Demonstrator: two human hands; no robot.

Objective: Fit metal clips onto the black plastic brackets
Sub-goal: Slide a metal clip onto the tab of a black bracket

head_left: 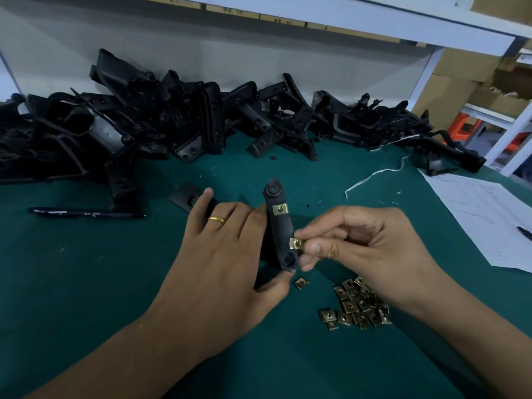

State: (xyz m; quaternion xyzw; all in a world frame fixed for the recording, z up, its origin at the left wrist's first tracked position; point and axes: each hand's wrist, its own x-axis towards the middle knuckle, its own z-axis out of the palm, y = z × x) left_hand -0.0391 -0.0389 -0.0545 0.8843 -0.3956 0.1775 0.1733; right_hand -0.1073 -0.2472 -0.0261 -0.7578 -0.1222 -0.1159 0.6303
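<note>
My left hand (227, 249) grips a black plastic bracket (280, 228) above the green mat, thumb under its near end. One brass-coloured metal clip (280, 209) sits fitted on the bracket's upper part. My right hand (359, 246) pinches a second metal clip (296, 243) between thumb and forefinger, touching the bracket's right edge near its lower end. A heap of several loose clips (357, 306) lies on the mat under my right wrist, and a single clip (301, 282) lies apart from it.
A long pile of black brackets (201, 119) runs along the back of the green table (86, 283). A black pen (86, 213) lies at the left, a small flat black plate (184, 194) past my left fingers, a paper sheet (483, 214) and white string (374, 174) at the right.
</note>
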